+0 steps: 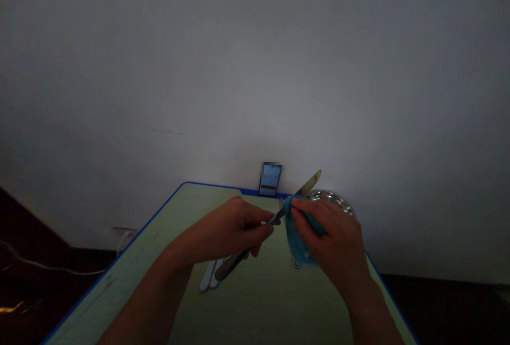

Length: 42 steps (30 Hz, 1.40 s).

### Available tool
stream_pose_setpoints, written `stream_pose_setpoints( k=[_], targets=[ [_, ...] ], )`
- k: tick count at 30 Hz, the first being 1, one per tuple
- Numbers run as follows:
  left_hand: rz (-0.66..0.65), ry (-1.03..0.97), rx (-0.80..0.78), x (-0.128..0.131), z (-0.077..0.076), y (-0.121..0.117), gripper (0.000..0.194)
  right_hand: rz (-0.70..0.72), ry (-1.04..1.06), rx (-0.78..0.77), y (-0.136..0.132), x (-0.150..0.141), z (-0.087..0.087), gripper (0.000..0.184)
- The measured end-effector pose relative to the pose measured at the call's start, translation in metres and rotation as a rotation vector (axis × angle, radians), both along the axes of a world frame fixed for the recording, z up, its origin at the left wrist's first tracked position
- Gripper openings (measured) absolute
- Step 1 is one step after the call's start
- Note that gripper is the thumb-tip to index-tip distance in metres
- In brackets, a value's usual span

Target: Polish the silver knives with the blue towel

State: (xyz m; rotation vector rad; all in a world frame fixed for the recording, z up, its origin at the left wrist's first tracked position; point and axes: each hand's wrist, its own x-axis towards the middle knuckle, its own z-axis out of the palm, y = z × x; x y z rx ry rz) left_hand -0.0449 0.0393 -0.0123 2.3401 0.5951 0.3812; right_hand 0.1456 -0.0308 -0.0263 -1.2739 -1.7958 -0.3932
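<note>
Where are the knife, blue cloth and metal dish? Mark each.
knife [312, 183]: head view, blade tip
blue cloth [298, 242]: head view, middle of the cloth
metal dish [332, 199]: head view, rim

A plain indoor room, likely a home, bare white wall [255, 68], blue-edged green surface [119, 286] against it, phone [270, 179] propped there, power cord [48, 266] trailing along the dark floor

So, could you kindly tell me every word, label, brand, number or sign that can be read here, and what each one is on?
None can be read: the phone propped behind the table shows only a blurred blue screen with a pixelated top, and no markings show on the table knife or blue cloth.
</note>
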Motion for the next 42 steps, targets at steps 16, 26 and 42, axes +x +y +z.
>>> stream_pose_setpoints(
  k=[16,26,42],
  targets=[
    [-0.026,-0.017,-0.027,-0.003,-0.004,0.001,0.029,-0.082,0.047,0.01,0.001,0.007,0.0,0.014],
    [-0.055,-0.028,-0.084,-0.008,-0.004,0.001,0.027,-0.121,0.1,-0.003,0.002,0.012,-0.001,0.015],
    [-0.054,0.052,-0.124,-0.01,-0.002,0.003,0.026,-0.176,0.19,-0.023,0.005,0.019,-0.001,0.015]
  ],
)
